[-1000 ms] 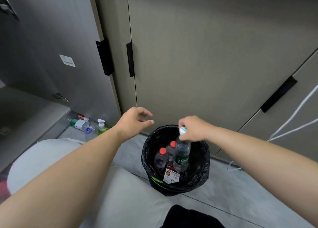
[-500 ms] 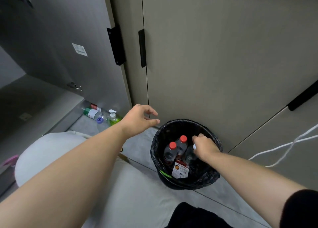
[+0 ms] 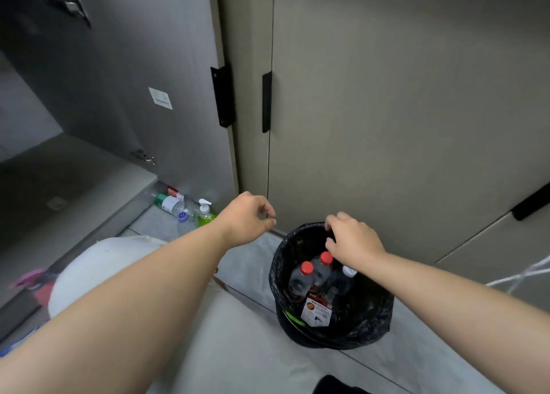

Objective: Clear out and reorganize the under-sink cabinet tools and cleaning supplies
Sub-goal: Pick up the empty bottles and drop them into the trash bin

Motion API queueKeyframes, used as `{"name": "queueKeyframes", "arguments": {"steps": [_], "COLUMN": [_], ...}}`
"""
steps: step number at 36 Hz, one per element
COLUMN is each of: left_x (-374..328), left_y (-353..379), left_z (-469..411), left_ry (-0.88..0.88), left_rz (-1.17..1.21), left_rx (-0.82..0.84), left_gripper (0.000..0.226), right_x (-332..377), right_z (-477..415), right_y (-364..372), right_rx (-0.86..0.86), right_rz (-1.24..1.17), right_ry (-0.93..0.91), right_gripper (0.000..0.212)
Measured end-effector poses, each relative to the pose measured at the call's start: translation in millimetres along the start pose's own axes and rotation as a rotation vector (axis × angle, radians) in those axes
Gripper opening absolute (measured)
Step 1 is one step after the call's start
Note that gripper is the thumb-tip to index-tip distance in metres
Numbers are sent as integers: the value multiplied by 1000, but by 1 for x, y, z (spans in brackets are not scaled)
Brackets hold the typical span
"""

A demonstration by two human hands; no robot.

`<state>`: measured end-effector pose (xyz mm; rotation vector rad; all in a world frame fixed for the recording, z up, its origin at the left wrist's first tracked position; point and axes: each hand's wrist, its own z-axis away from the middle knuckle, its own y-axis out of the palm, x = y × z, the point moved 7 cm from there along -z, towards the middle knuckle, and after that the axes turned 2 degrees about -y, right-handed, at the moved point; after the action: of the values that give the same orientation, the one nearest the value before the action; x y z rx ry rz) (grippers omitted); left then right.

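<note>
Beige cabinet doors (image 3: 387, 96) are filling the upper frame, a black-lined bin (image 3: 378, 319) is sitting lower right of centre, the right hand (image 3: 354, 245) is hovering released above it, the left hand (image 3: 247, 221) is hanging empty, loosely curled, at centre, and capped bottles (image 3: 320, 270) are standing inside the bin.

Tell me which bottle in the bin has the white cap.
The rightmost bottle, under the right hand; the other two bottles, to its left, have red caps.
</note>
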<state>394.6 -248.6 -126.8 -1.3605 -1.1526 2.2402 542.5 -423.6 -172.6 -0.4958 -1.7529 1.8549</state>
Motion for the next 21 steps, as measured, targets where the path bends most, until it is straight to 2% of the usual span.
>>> {"name": "queueKeyframes", "arguments": {"steps": [5, 11, 18, 21], "left_x": [31, 131, 295, 355], "left_y": [-62, -154, -174, -151], "left_z": [3, 26, 91, 117], "left_ry": [-69, -244, -572, -700], "left_rz": [-17, 97, 413, 567], "left_rx": [-6, -232, -516, -628], "left_gripper": [9, 2, 12, 21], "right_x": [70, 177, 306, 357], "right_z": [-29, -72, -131, -149], "right_y": [-40, -53, -8, 39], "right_rx": [-108, -74, 194, 441], "right_rz": [-173, -327, -382, -403], "right_ry": [-210, -455, -602, -567], "right_gripper": [19, 14, 15, 16]}}
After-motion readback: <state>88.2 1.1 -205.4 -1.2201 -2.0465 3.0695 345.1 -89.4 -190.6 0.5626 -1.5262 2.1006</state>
